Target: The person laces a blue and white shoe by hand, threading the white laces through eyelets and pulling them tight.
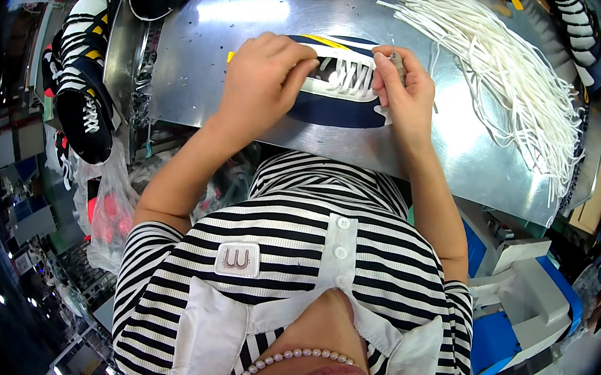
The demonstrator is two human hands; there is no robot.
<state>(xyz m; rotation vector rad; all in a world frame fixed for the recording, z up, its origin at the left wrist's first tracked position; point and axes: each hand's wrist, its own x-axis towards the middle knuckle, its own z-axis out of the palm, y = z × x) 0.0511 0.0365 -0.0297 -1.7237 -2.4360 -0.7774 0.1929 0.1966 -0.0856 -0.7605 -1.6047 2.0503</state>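
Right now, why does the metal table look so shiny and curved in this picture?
Head view: overhead light glares off the steel table, brightest above the left hand; the fisheye lens bends its straight edges toward the rim, and the corners go black. The shoe stays sharp.

Shoe factory workstation: metal bench [261, 8], loose white laces [518, 71], stacked sneakers [84, 55].
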